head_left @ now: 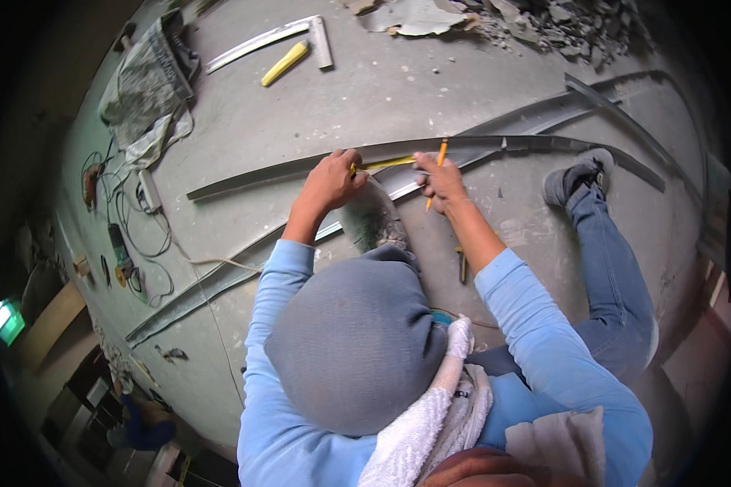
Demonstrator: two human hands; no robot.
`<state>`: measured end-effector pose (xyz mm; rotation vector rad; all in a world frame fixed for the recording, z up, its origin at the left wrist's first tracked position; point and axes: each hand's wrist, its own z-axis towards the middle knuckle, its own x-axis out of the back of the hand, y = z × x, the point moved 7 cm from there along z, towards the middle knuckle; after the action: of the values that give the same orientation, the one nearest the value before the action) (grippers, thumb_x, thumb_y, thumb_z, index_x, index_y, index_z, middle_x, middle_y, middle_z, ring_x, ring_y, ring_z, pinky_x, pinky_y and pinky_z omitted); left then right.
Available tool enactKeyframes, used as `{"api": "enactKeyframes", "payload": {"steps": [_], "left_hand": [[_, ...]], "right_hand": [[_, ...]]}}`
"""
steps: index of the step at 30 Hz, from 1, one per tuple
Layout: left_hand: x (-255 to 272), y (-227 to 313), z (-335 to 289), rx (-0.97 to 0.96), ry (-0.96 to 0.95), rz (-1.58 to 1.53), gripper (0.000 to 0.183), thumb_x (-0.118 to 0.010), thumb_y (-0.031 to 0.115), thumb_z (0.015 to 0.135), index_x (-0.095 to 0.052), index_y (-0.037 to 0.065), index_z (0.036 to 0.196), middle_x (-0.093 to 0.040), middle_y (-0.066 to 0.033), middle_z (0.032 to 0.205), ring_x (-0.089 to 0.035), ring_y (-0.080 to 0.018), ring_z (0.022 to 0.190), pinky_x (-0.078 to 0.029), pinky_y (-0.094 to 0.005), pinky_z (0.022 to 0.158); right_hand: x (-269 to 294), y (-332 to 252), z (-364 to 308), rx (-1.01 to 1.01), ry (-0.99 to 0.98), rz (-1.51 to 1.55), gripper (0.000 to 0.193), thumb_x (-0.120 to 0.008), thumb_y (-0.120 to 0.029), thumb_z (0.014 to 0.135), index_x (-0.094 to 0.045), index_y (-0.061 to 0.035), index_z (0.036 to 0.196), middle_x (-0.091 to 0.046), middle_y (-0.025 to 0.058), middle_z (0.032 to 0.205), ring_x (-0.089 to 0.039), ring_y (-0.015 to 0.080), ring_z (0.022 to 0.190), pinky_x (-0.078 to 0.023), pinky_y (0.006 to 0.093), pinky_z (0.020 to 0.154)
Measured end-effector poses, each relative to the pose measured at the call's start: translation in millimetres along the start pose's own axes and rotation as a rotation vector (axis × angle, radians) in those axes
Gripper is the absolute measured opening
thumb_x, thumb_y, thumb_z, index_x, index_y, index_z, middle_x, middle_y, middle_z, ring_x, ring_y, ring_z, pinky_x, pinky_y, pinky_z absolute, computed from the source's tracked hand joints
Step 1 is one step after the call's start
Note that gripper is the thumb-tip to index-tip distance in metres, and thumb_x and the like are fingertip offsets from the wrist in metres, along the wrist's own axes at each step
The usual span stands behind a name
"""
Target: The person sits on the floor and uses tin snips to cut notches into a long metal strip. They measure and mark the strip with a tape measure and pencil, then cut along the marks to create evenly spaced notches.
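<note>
A yellow tape measure blade (391, 161) stretches between my hands along a long grey metal channel (260, 176). My left hand (333, 183) is closed on the tape measure at the channel's edge; its case is mostly hidden by the fingers. In my right hand (440, 180) an orange pencil (442, 151) stands upright between the fingers. The right fingertips are also at the tape's other end, touching the channel or very close to it. A second, shinier metal channel (219, 282) crosses diagonally beneath the first.
My bent knee (353, 349) fills the middle; my shoe (577, 178) is by the channel's right part. A square (322, 42) and yellow-handled tool (285, 63) lie ahead. Left are a grinder (120, 250), drill (89, 185), cords and sack (142, 93). Rubble (577, 32) lies far right.
</note>
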<state>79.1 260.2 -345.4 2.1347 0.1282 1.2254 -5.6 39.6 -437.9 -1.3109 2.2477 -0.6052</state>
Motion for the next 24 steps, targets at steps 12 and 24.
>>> {"api": "enactKeyframes", "payload": {"steps": [12,24], "left_hand": [[-9,-63,-11,0.321,0.360,0.407,0.035,-0.069,0.048,0.093,-0.076,0.013,0.094,-0.065,-0.0099,0.106,-0.063,-0.0337,0.103,-0.050,-0.0514,0.080],[-21,-80,-20,0.481,0.494,0.411,0.028,-0.074,0.043,0.088,-0.076,0.016,0.095,-0.058,-0.0085,0.114,-0.060,-0.0305,0.106,-0.049,-0.0502,0.083]], "right_hand": [[0,13,24,0.103,0.171,-0.185,0.020,-0.075,-0.022,0.094,-0.070,-0.0039,0.101,-0.071,0.0067,0.084,-0.064,0.0137,0.055,-0.043,0.0260,0.042],[-8,-6,26,0.271,0.240,-0.437,0.023,-0.073,-0.020,0.094,-0.065,0.0008,0.098,-0.072,0.0102,0.080,-0.065,0.0149,0.055,-0.053,0.0288,0.045]]}}
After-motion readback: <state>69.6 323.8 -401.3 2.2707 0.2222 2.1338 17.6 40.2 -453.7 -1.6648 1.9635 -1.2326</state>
